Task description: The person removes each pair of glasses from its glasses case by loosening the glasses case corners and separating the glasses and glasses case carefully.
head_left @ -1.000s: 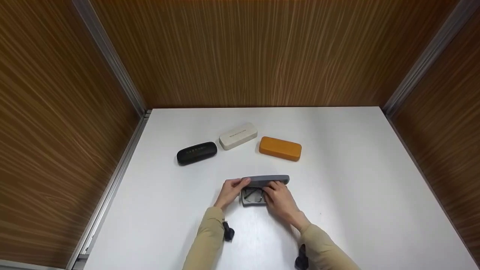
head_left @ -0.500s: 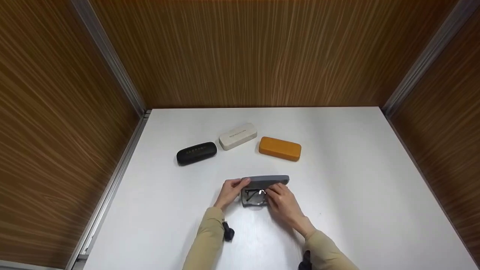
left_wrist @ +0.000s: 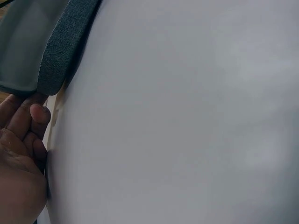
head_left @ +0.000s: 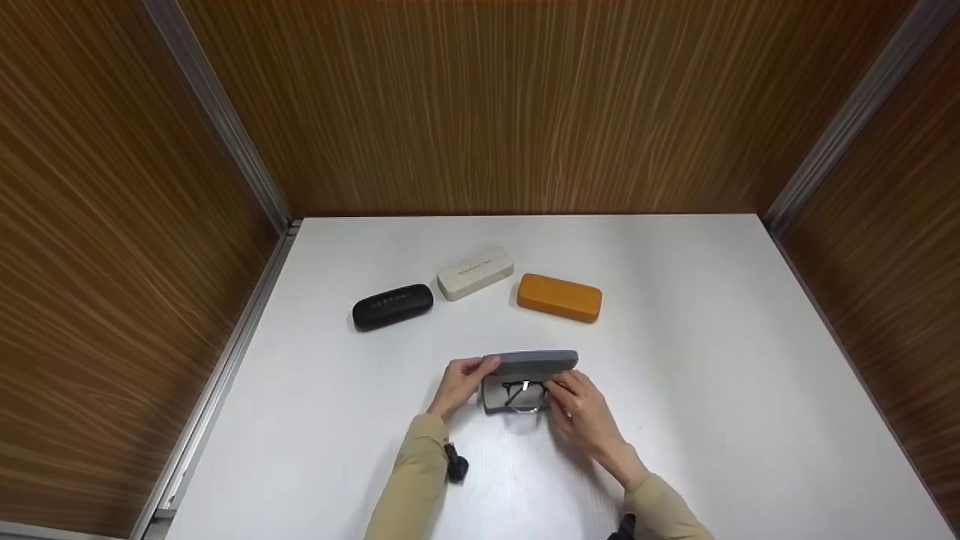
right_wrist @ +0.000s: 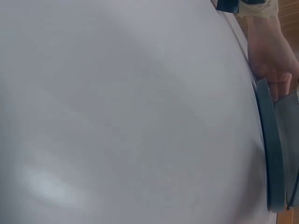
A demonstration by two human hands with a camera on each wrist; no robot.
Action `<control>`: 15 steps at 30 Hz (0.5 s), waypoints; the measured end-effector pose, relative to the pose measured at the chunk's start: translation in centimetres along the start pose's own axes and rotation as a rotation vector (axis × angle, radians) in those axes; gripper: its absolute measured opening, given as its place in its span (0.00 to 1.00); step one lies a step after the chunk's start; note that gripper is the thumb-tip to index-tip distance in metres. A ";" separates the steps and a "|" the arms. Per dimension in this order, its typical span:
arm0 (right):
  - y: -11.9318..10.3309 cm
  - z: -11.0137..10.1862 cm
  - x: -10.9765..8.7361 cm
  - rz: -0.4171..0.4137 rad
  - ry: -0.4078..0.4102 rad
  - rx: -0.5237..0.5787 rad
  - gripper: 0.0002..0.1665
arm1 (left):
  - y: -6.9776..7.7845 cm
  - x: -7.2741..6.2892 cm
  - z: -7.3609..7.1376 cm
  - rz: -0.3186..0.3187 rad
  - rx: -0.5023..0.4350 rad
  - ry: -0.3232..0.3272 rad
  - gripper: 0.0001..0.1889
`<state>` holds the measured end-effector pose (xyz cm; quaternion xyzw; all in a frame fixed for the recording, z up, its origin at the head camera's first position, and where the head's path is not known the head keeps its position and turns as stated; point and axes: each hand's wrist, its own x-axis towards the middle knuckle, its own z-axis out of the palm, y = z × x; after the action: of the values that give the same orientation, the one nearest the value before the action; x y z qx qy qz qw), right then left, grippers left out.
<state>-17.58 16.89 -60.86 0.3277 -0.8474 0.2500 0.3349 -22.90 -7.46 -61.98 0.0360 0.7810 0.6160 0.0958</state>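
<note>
A grey-blue glasses case (head_left: 531, 365) stands on the table with its lid raised. My left hand (head_left: 457, 386) holds the case's left end, its thumb along the lid's edge. In the left wrist view, that hand's fingers touch the corner of the case (left_wrist: 63, 49). Thin-framed eyeglasses (head_left: 528, 398) sit over the lower half of the case, partly covered by the hand at their right. My right hand (head_left: 589, 420) pinches the eyeglasses at their right side. The right wrist view shows the case (right_wrist: 272, 149) side-on with my left hand (right_wrist: 270, 53) behind it.
Farther back lie three more cases: a black one (head_left: 393, 307) at left, a cream one (head_left: 475, 273) in the middle, and an orange one (head_left: 559, 298) at right. Wood-grain panels (head_left: 480, 105) stand around the white table (head_left: 720, 375).
My right hand has moved right and slightly toward me, and the eyeglasses have shifted right with it, showing more of their frame. My left hand and the case stay put.
</note>
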 end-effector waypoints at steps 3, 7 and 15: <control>0.4 -0.5 -0.3 0.006 0.004 -0.003 0.14 | -0.1 0.0 0.0 0.003 -0.004 0.004 0.23; 1.2 -1.4 -0.9 0.022 0.003 -0.014 0.14 | -0.2 0.0 0.1 0.007 0.000 0.004 0.21; 3.7 -2.9 -2.1 0.077 0.018 -0.054 0.13 | 0.9 -0.4 0.2 -0.007 -0.004 0.004 0.20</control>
<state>-17.90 22.03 -61.31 0.2834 -0.8627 0.2424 0.3416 -22.49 -7.15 -61.06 0.0318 0.7802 0.6172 0.0967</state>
